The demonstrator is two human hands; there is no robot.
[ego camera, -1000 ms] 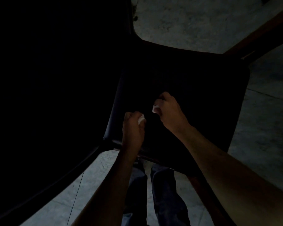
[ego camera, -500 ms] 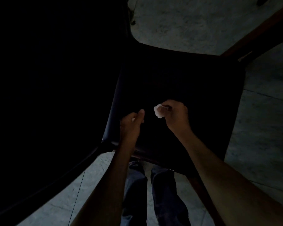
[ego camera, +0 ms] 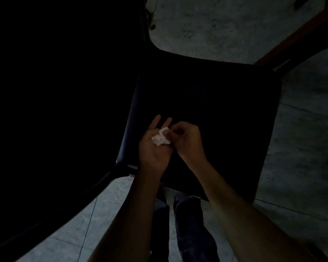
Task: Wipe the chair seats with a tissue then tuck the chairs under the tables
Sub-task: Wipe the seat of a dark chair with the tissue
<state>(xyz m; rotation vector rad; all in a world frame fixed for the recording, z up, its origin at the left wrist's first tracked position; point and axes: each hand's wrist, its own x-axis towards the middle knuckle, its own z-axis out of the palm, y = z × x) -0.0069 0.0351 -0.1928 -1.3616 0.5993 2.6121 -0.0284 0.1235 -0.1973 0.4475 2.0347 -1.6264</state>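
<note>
A grey, mottled stone floor (ego camera: 212,29) with thin joint lines fills the dim room, and a large black mass covers the view's left side. Over the floor stands a chair with a dark, square padded seat (ego camera: 212,95). Above its near left part, the left hand (ego camera: 155,146) lies palm up, fingers released, carrying a crumpled white tissue (ego camera: 160,139). The right hand (ego camera: 187,138) pinches the tissue's edge with curled fingers.
</note>
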